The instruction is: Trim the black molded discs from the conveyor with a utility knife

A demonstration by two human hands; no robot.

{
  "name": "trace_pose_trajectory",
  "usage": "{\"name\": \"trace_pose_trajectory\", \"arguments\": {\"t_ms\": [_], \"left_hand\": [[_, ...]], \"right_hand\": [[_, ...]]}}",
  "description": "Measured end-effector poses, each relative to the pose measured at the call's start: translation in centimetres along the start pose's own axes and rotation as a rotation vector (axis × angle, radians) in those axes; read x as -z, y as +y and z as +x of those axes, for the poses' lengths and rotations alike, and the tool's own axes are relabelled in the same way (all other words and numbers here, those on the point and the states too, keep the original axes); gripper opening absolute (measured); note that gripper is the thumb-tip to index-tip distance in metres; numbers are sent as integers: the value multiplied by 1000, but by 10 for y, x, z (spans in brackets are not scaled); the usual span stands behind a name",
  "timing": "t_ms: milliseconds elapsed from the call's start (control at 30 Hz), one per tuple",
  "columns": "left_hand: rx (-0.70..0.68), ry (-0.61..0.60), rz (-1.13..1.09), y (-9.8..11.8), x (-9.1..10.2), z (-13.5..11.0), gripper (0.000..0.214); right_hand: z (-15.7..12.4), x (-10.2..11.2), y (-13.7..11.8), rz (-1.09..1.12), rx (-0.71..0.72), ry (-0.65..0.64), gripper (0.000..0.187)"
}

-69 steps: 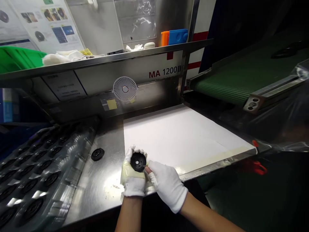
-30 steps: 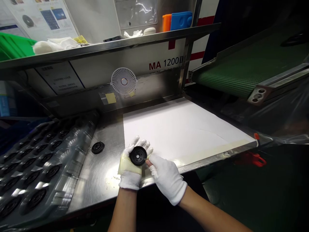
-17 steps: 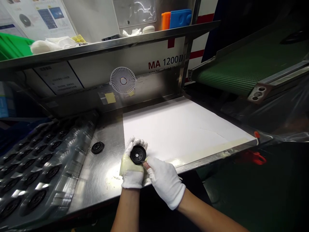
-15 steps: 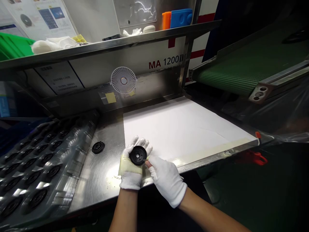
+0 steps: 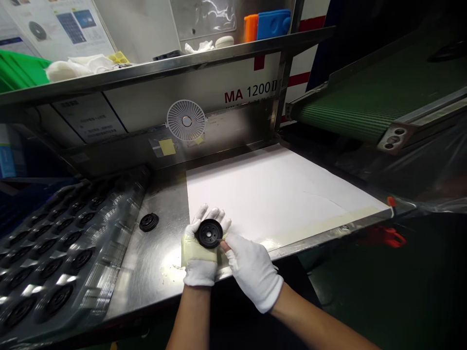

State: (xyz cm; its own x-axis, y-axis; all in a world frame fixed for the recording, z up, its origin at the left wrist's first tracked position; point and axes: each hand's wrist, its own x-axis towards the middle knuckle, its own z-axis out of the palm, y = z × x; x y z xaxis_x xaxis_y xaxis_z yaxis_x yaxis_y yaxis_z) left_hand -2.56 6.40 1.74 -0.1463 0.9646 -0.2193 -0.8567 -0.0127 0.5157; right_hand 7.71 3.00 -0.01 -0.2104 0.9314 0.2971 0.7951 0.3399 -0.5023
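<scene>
Hands point(image 5: 251, 272), two, on one black disc point(image 5: 209, 233)

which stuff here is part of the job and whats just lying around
Job in hand:
left hand holding a black disc
right hand at its edge
loose black disc on the steel bench
clear plastic tray of similar discs

Lying about:
green crate
white cloths on the shelf
blue and orange pads

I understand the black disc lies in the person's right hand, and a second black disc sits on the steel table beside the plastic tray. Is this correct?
Not correct: the black disc lies in the left hand, not the right hand, as the head view shows. The second black disc does sit on the steel table beside the plastic tray.
</scene>
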Motion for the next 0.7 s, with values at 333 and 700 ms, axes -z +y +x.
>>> {"name": "trace_pose_trajectory", "arguments": {"t_ms": [333,700], "left_hand": [[-77,109,-74,-7,0,10,12],[-3,-40,-41,2,4,5,17]], "right_hand": [[-3,-5,-4,48,-23,-3,19],[-1,-3,1,42,-29,10,14]]}}
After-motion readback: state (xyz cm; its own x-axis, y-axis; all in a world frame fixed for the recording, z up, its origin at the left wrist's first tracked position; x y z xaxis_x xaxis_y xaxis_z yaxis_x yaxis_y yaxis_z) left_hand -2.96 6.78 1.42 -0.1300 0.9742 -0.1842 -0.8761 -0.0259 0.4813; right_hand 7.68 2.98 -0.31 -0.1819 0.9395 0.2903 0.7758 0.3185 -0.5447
